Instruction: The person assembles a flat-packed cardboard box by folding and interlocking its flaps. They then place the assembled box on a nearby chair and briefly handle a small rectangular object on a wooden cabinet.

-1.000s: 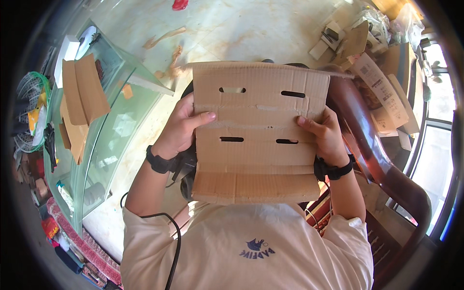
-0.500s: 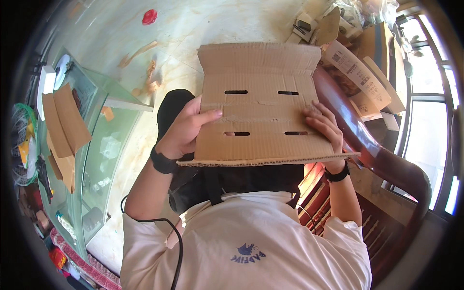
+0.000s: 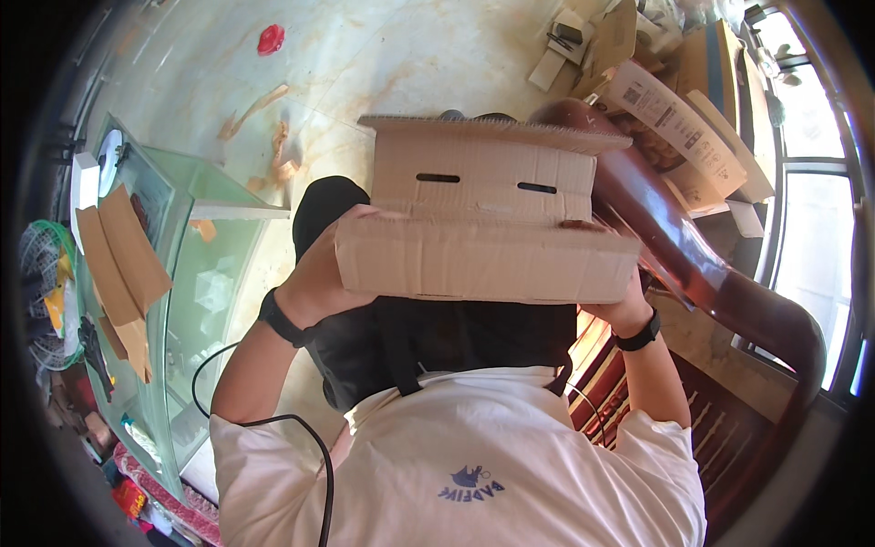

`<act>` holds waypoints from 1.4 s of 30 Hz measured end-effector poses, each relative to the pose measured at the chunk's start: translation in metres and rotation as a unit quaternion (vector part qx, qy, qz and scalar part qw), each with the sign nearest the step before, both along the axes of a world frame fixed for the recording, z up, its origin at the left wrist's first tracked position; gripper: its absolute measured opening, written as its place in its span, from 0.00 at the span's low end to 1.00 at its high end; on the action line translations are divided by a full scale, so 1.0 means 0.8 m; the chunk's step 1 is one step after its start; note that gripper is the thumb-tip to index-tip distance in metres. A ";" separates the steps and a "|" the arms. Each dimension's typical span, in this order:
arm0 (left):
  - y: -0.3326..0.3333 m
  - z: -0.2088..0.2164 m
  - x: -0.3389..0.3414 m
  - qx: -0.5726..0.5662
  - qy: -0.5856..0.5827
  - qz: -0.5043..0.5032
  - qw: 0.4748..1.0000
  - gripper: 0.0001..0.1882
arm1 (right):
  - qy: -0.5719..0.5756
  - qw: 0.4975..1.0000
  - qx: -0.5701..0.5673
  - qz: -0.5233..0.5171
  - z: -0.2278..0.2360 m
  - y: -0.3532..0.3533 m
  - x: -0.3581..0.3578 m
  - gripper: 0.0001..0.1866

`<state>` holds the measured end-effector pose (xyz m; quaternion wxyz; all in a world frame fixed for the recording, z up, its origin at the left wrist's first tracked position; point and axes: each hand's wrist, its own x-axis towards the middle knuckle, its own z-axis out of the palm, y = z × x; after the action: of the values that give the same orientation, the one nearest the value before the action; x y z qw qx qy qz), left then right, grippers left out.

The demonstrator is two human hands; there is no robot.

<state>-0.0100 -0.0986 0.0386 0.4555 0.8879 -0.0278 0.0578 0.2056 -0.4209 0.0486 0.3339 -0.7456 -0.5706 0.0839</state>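
A brown cardboard piece [image 3: 488, 260] is held above my lap, bent along a crease so its near panel stands up toward me. Two narrow slots show in the far panel, and a flap folds out along its far edge. My left hand [image 3: 324, 269] grips the left side, most of its fingers hidden behind the board. At the right end, my right hand [image 3: 629, 305] holds the piece from behind and below; its fingers are largely covered by the near panel.
To the left stands a glass cabinet [image 3: 196, 182] with folded cardboard [image 3: 123, 264] on it. A dark wooden armrest [image 3: 684, 246] curves along my right, with cardboard boxes [image 3: 674, 118] beyond it. A red scrap [image 3: 271, 39] lies on the floor. A black cable [image 3: 314, 438] crosses my left side.
The cardboard has gone from nearly flat to bent, its near panel raised and hiding the nearer pair of slots. Both hands have moved from its top face to its sides and behind it.
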 end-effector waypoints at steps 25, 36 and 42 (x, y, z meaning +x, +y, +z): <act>0.022 0.024 0.060 0.257 -0.181 -0.197 0.929 0.16 | -0.152 0.957 0.079 0.233 0.019 0.037 0.052 0.07; 0.024 0.047 0.072 0.223 -0.140 -0.212 0.941 0.12 | -0.058 0.951 0.132 0.275 0.008 0.072 0.065 0.08; 0.030 0.023 0.064 0.253 -0.159 -0.220 0.929 0.14 | -0.070 0.969 0.068 0.227 0.006 0.055 0.056 0.10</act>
<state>0.0411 -0.0746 0.0569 0.2068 0.9243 -0.3085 0.0876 0.2503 -0.3770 0.0538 0.3147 -0.5761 -0.7515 0.0661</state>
